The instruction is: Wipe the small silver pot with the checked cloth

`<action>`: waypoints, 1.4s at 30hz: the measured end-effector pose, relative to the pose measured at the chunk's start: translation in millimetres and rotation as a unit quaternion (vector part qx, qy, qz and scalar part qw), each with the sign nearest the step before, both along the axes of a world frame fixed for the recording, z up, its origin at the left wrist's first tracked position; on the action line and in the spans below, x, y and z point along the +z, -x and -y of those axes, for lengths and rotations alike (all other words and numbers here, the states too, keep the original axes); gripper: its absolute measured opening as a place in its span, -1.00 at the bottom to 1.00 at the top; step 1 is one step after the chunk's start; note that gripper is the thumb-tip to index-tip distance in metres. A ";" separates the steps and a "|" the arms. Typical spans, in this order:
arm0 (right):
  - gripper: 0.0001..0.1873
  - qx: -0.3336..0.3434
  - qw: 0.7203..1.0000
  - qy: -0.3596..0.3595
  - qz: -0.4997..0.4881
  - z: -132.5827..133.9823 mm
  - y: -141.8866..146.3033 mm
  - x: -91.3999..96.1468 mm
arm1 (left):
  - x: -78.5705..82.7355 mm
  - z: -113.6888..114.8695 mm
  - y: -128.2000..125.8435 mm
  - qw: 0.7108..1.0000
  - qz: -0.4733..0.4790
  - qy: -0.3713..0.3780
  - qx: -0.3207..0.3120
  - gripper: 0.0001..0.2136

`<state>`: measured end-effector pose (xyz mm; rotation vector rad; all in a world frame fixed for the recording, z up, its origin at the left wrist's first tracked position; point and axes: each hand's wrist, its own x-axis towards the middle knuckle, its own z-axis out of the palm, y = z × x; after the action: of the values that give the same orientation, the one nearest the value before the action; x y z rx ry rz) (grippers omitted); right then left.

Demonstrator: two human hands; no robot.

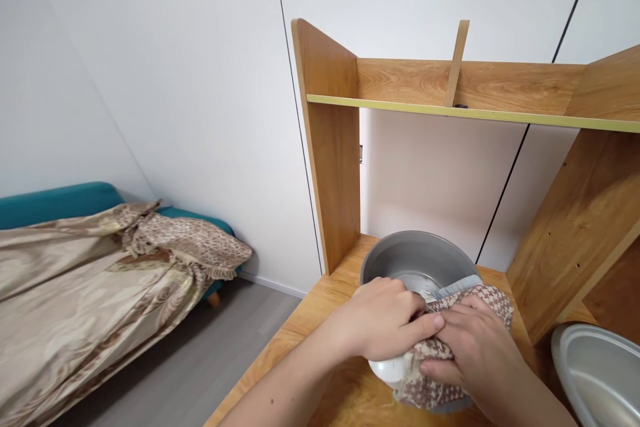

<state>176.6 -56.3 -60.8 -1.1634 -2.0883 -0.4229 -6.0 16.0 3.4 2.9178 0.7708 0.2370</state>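
A grey metal pot (pixel 400 257) stands on the wooden desk (pixel 305 337), tipped a little toward me, with a white base showing under its near rim. My left hand (pixel 383 320) lies over the near rim, fingers curled and pressing on a brown-and-white patterned cloth (pixel 493 300). My right hand (pixel 473 350) grips the same cloth against the pot's near right side, fingers closed round it. The cloth drapes over the rim and hangs down the front. Part of the pot's inside is hidden by both hands.
A wooden shelf frame (pixel 330 160) rises at the back of the desk, with an upper shelf and side panels. A metal lid (pixel 600 373) lies at the right edge. To the left, beyond the desk, a teal sofa (pixel 60 203) carries a beige patterned blanket (pixel 100 280).
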 end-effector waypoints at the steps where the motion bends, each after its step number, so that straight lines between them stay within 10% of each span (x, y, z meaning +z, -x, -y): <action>1: -0.59 0.007 1.000 0.018 0.006 0.2 -4.2 0.7 | 0.0 -0.1 -0.1 1.000 -0.001 -0.001 0.001 -0.40; 16: -0.60 -0.071 0.990 -0.116 -0.045 -2.4 28.9 -6.3 | -2.5 2.9 -2.6 1.000 -0.009 0.003 0.011 -0.34; 28: -0.62 0.007 1.000 0.015 0.003 -1.8 -2.4 5.3 | 0.1 0.1 -2.1 1.000 -0.027 0.011 0.005 -0.36; 42: -0.67 -0.064 0.994 -0.086 -0.023 0.3 24.3 -5.7 | -0.5 1.3 -2.9 1.000 -0.014 0.004 -0.006 -0.34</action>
<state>152.2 -56.6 -66.5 -1.1965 -1.9034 -0.6197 -3.1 14.7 2.9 2.9232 0.7559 0.1928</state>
